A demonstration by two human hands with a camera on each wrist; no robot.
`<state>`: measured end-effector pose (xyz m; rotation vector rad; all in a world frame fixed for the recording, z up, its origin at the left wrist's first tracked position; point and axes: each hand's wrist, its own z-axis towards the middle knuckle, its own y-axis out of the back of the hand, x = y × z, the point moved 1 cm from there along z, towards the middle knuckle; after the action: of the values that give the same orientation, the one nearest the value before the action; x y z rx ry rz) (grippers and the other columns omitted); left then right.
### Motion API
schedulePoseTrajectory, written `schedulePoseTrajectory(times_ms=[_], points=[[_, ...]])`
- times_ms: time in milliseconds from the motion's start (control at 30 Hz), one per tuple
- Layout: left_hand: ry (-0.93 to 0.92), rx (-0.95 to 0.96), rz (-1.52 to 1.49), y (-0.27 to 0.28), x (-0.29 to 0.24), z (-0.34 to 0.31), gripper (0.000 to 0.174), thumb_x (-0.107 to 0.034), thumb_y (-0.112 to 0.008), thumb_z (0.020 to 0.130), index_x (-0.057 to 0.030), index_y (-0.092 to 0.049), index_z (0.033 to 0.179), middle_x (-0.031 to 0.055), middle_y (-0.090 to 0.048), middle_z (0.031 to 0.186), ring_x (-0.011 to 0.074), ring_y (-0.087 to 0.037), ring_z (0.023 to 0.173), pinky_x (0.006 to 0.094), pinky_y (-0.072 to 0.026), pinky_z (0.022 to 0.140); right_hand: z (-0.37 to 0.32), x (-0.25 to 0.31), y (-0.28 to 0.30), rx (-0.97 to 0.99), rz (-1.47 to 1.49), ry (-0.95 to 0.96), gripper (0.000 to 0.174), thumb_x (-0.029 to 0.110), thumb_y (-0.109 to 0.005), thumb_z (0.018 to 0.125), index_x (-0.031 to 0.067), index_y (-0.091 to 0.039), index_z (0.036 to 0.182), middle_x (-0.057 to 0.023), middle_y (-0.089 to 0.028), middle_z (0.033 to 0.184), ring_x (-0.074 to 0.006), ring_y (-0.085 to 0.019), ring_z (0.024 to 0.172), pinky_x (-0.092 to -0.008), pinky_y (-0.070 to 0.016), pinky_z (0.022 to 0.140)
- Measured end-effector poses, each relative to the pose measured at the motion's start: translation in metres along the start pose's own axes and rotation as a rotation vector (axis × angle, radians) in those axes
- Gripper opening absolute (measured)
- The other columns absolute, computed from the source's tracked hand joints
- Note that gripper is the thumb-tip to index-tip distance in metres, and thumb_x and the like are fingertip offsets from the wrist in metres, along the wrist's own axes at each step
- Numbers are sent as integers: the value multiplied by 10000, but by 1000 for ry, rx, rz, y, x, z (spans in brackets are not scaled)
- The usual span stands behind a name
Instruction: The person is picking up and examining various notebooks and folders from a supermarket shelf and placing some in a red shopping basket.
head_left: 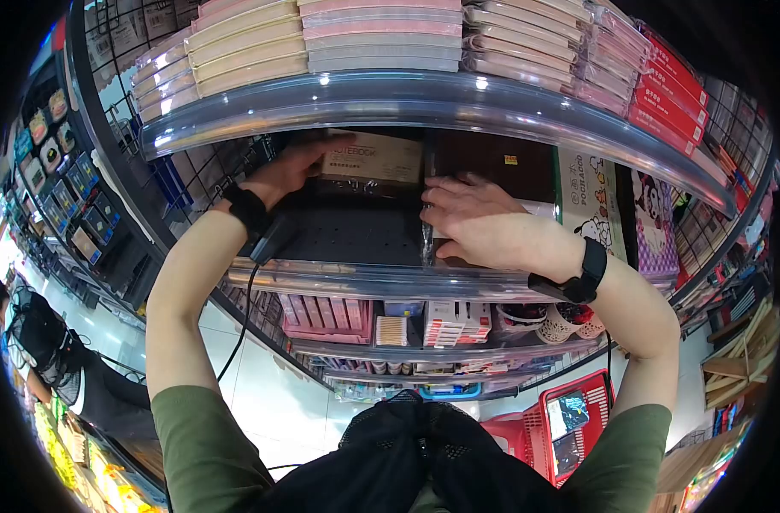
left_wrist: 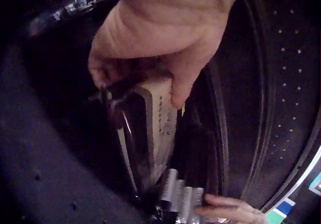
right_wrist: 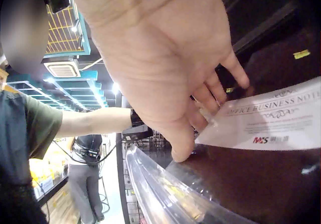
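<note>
My left hand grips a wrapped notebook with a cream label band, at the back of the middle shelf. In the left wrist view, the thumb lies along one side of this notebook and the fingers wrap its other side. To the right, my right hand lies over the near left part of a dark brown business notebook. The right wrist view shows its fingers relaxed at the edge of that notebook's white paper band. Its thumb points toward the shelf's front.
A clear front rail edges this shelf; another rail hangs low above, under stacked pastel notebooks. A Pochacco book stands right of the brown notebook. Below are a red basket and lower shelves; another person is at left.
</note>
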<state>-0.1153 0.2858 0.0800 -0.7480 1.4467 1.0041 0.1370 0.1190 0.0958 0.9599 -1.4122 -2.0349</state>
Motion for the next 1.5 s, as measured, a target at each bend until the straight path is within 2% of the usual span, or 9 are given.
schedulePoseTrajectory(times_ms=[133, 533, 767, 800, 967, 1067, 1233, 1367, 1500], points=[[41, 77, -273, 6, -3, -22, 432, -319, -659, 820, -60, -558, 1151, 91, -589, 1135, 171, -566, 1026, 305, -462, 873, 0, -2, 2, 16, 0, -1, 400, 251, -697, 713, -10, -587, 995, -166, -527, 1143, -317, -413, 1213, -488, -344, 995], [24, -328, -725, -10, 3, -182, 360, -217, -499, 918, 19, -472, 1189, 179, -575, 1140, 281, -587, 1025, 388, -480, 902, -11, 4, 3, -98, 109, 18, 444, 242, -678, 734, -38, -548, 1053, -205, -518, 1160, -329, -448, 1161, -463, -375, 947], [-26, -320, -640, -64, 30, -242, 437, -217, -490, 911, 49, -408, 1246, 216, -519, 1213, 316, -563, 1067, 419, -478, 906, -75, 50, 23, 33, 885, -114, 840, 372, -668, 793, -59, -205, 1346, -241, -538, 1159, -319, -604, 925, -378, -509, 749], [-35, -356, -642, -85, 20, -243, 421, -140, -608, 833, 20, -447, 1188, 156, -588, 1057, 244, -621, 939, 342, -527, 829, -87, 54, 16, 52, 971, -138, 899, 394, -684, 778, -55, -165, 1360, -245, -537, 1161, -285, -624, 855, -343, -528, 674], [-45, -154, -468, -162, 14, -223, 505, -92, -696, 721, -6, -477, 1167, 106, -597, 1038, 177, -619, 881, 292, -508, 803, -148, 66, -4, 3, 1396, -394, 875, 445, -702, 748, -39, -270, 1335, -206, -556, 1092, -245, -623, 785, -337, -493, 756], [-39, 8, -254, -214, 6, -201, 505, -81, -735, 692, -20, -501, 1135, 62, -609, 990, 118, -600, 854, 255, -489, 779, -191, 76, -28, -323, 1310, -391, 654, 372, -711, 764, -48, -456, 1196, -197, -502, 1165, -253, -546, 1003, -337, -432, 883], [-66, 332, -161, -300, 7, -163, 467, -96, -761, 698, -24, -525, 1094, 21, -612, 963, 83, -582, 841, 237, -477, 765, -284, 96, -45, -607, 1385, -752, 596, 237, -733, 758, -34, -450, 1208, -166, -489, 1213, -244, -453, 1149, -351, -368, 967], [69, 491, -368, -377, 16, -150, 332, -269, -476, 945, -10, -524, 1148, 33, -619, 987, 77, -582, 846, 223, -469, 753, -357, 117, -36, -732, 1434, -1008, 567, 231, -706, 781, -33, -450, 1212, -137, -542, 1162, -213, -500, 1095, -344, -395, 950], [101, 669, -331, -447, 33, -142, 348, -287, -433, 964, -5, -527, 1145, 41, -620, 990, 74, -581, 859, 231, -462, 777, -420, 143, -43, -784, 1343, -1286, 537, 223, -722, 764, -18, -473, 1175, -111, -581, 1078, -178, -552, 985, -314, -443, 862]])
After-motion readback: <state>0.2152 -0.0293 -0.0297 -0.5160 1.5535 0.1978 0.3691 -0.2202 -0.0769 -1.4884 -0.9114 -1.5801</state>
